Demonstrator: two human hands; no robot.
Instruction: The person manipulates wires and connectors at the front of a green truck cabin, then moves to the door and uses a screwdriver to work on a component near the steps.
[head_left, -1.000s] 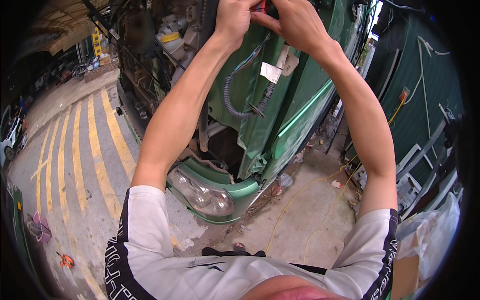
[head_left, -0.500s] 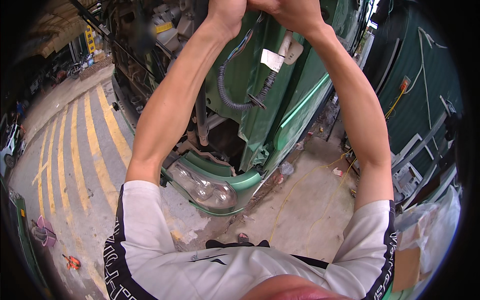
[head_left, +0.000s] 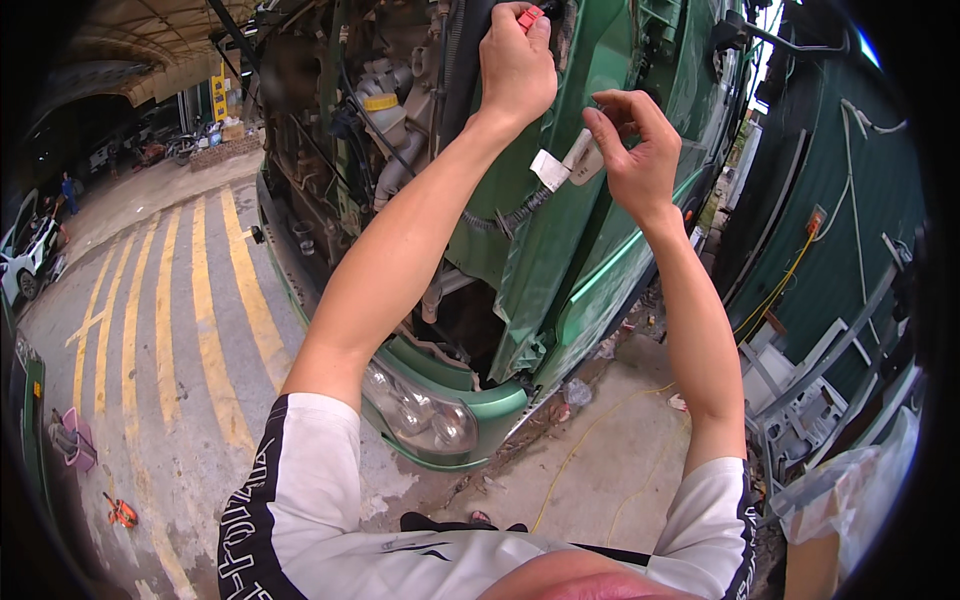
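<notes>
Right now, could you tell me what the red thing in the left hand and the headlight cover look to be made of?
Red thing: probably plastic, a solid bright colour, though the left hand mostly hides it. Headlight cover: clear glossy plastic or glass; the lamps show through it and it carries highlights.

Bright, even daylight, sky glare top right, heavy fisheye bend w/ black vignette at rim.

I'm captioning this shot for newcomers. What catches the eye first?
Two bare arms reach up: the left hand pinches a small red piece, the right hand fingers a white connector on a corrugated cable. Behind them a green vehicle cab stands tilted, headlight low at centre, yellow floor stripes at left.
</notes>
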